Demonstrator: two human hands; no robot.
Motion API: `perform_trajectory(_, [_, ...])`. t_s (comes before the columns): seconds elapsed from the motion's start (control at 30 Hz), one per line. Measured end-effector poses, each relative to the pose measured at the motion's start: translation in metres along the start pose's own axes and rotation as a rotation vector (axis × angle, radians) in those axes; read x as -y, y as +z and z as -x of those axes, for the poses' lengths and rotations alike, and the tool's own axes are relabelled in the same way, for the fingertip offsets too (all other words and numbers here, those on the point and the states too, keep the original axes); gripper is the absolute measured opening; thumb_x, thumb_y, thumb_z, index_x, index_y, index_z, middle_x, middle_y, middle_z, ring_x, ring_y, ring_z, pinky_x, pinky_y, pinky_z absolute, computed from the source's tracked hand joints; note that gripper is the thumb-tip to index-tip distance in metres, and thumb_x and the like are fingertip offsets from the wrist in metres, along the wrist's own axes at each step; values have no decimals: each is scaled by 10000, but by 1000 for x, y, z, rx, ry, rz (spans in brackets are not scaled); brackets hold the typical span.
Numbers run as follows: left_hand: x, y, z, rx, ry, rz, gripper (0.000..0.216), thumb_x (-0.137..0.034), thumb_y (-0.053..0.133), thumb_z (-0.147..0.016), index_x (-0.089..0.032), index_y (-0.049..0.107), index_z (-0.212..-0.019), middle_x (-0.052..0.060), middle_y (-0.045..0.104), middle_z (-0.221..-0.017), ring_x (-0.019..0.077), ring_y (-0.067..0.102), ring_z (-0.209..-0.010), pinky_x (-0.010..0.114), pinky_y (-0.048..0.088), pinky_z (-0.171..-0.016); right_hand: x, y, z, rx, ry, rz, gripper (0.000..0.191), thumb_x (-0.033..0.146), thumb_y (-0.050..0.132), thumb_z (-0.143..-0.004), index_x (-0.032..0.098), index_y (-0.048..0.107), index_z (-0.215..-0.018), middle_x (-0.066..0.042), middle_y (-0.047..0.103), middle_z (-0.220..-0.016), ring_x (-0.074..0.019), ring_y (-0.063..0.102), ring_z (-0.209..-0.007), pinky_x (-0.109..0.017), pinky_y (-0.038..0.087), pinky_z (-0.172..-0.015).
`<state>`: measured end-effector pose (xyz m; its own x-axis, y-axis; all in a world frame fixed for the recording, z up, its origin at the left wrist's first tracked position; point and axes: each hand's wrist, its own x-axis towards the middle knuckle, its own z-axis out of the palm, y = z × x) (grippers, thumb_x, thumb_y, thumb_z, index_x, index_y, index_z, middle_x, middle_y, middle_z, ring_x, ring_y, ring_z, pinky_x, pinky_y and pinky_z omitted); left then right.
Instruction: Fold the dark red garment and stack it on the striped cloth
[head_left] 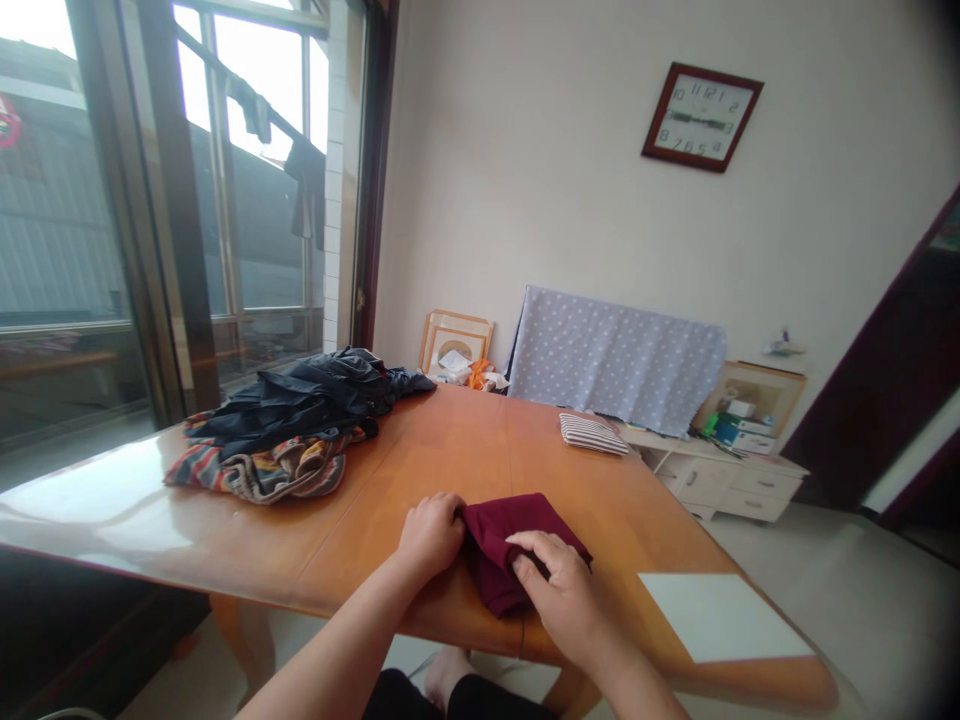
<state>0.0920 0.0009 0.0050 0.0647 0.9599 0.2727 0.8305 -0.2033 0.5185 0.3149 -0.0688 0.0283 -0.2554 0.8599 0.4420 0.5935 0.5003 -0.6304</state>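
Note:
A maroon folded piece of clothing (517,525) lies near the front edge of the wooden table. At its left edge, my left hand (433,532) is closed with the fingers curled on the fabric. My right hand (559,585) grips a fold on the near right part, thumb and fingers bent around the cloth. The fabric forms a compact, roughly square bundle, and its underside is hidden. To the right of it a pale flat sheet (724,617) rests on the tabletop.
A heap of dark and striped clothes (300,420) covers the table's (442,450) far left. Toward the far right edge sits a folded striped cloth (592,433). Behind the table are a dotted cover (615,350), a low white cabinet (739,480) and a wall clock (703,117).

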Motion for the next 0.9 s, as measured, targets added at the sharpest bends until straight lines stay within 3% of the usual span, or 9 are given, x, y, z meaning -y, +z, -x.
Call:
perform_trajectory(0.47, [17, -6, -5, 81, 14, 152, 295, -137, 508, -797, -240, 723, -971, 61, 746, -1054, 216, 674, -977, 289, 478, -852, 8, -5, 13, 99, -155, 180, 255, 259, 603, -900, 340, 742, -1099, -27, 718, -1183, -253, 623, -1107, -418, 440, -994])
perform_trajectory(0.63, [23, 1, -7, -4, -90, 267, 277, -195, 478, -856, -214, 700, -1020, 65, 741, -1065, 216, 670, -992, 293, 480, -845, 8, -7, 13, -40, -169, 133, 208, 305, 581, -938, 327, 759, -1043, -48, 734, -1123, -259, 634, -1075, -428, 446, -982])
perform_trajectory(0.73, [16, 2, -1, -89, 4, 247, 250, -260, 504, -890, -231, 689, -1056, 57, 715, -1098, 214, 646, -1027, 300, 464, -869, 8, -5, 14, -38, -199, 179, 208, 281, 590, -926, 329, 754, -1045, -45, 727, -1107, -250, 629, -1055, -415, 452, -963])
perform_trajectory(0.83, [7, -1, 8, -62, 112, 116, 218, -350, 554, -900, -276, 705, -1040, 47, 691, -1097, 240, 616, -1059, 347, 436, -900, 9, -1, 18, 22, -234, 211, 168, 254, 624, -893, 313, 755, -979, -39, 722, -1058, -237, 626, -1013, -399, 461, -941])
perform_trajectory(0.9, [3, -4, 12, -24, 111, 27, 204, -358, 571, -895, -291, 710, -1028, 46, 683, -1089, 256, 607, -1052, 376, 425, -898, 9, -1, 21, -4, -236, 177, 136, 247, 607, -904, 281, 739, -908, -42, 720, -1010, -226, 627, -979, -388, 469, -920])
